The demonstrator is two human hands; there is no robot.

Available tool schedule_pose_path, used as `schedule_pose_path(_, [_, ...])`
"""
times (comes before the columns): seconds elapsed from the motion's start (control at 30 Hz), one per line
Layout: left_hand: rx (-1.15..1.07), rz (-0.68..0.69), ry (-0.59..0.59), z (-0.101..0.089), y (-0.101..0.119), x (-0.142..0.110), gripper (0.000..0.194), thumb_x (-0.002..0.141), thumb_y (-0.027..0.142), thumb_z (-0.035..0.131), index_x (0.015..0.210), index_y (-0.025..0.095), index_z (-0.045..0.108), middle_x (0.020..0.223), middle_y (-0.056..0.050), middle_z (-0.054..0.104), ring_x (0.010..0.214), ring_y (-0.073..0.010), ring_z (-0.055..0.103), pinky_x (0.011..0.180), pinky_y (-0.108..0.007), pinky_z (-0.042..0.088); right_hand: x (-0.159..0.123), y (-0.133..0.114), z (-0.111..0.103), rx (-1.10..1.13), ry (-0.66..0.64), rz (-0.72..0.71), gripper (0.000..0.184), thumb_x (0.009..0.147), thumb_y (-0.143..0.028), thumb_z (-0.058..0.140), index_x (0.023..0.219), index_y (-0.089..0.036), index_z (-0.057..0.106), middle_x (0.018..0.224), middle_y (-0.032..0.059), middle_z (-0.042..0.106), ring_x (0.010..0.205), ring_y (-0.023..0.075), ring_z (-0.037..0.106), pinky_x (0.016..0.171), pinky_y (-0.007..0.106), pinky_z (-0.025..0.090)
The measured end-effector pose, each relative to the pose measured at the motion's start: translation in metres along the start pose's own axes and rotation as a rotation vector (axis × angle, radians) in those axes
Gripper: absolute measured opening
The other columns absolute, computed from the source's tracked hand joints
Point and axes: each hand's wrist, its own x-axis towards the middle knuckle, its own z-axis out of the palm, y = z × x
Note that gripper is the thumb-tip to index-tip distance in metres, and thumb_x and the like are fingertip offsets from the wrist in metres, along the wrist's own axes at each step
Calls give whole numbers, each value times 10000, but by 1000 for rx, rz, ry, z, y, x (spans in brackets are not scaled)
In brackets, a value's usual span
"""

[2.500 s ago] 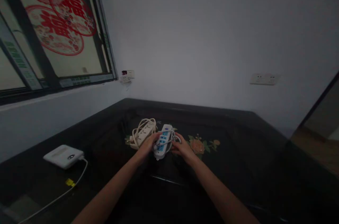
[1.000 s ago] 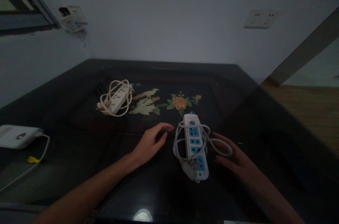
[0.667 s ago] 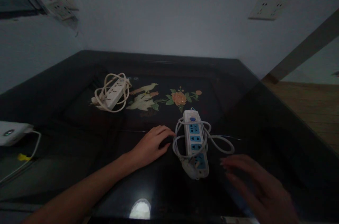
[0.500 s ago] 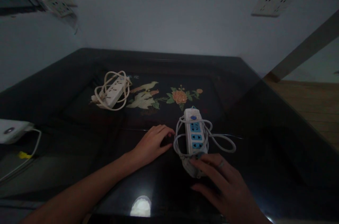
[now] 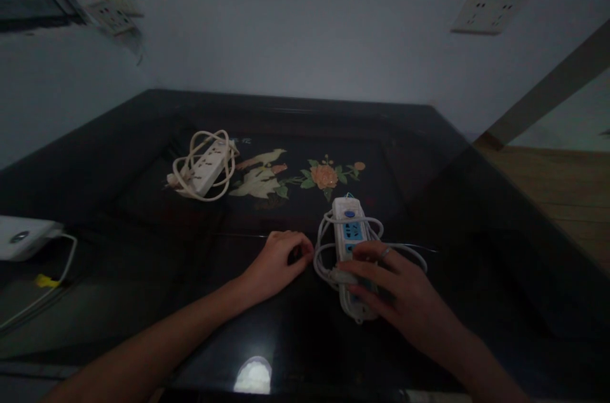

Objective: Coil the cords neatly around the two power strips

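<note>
A white power strip (image 5: pixel 351 209) with blue sockets lies lengthwise on the dark table, its grey cord (image 5: pixel 320 250) looped around it. My right hand (image 5: pixel 400 285) reaches over the strip's lower half and covers several sockets. Between its thumb and fingers is the cord's grey plug (image 5: pixel 342 276), just above the strip. My left hand (image 5: pixel 276 263) rests on the table left of the strip, thumb and forefinger brought together at the edge of the cord loop. Whether they pinch the cord is too dim to tell.
A second power strip (image 5: pixel 210 168) with a cream cord lies farther back on the left. At the left edge sits a white device (image 5: pixel 23 238) with a cable and yellow tag (image 5: pixel 46 280). Wall sockets (image 5: pixel 488 13) are behind the table (image 5: pixel 286 100).
My right hand has moved up over the strip, and the plug has turned and shifted up with it. My left thumb and forefinger have come together beside the cord.
</note>
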Motion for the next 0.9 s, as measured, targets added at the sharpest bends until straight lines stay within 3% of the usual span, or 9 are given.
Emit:
schedule_pose_path(0.17, [37,-30,-62,1,3,1,228,893,308,517,733,185,622,758,10,666,798,-181,590,810,-344,340,17,18,-4,86,-47,34,242,917,-194,502,1102,-199,657,1001,72,653,894,173,637,756,299,549])
schedule_pose_path(0.4, [-30,-129,-65,5,4,4,222,832,317,556,676,175,625,693,8,644,743,-181,565,815,-349,337,21,28,2,225,-84,74,255,902,-162,538,1128,-205,647,963,30,693,871,135,644,794,249,520])
schedule_pose_path(0.63, [-455,-251,-68,5,8,6,308,786,440,545,671,158,595,625,15,562,643,-152,510,621,-256,378,20,28,8,182,-120,71,283,861,-158,595,1134,-214,640,948,24,713,840,142,657,756,256,519])
schedule_pose_path(0.8, [-661,-292,-38,3,17,6,315,763,455,597,674,153,593,633,15,565,648,-144,509,641,-256,388,24,20,11,146,-97,171,194,818,-150,635,1005,-197,641,863,14,717,745,148,669,671,256,521])
schedule_pose_path(0.9, [-724,-275,-28,2,20,3,316,776,458,598,684,156,588,645,11,556,656,-146,508,650,-264,402,23,19,15,140,-60,156,139,802,-149,655,935,-186,641,846,22,704,764,159,664,672,270,523])
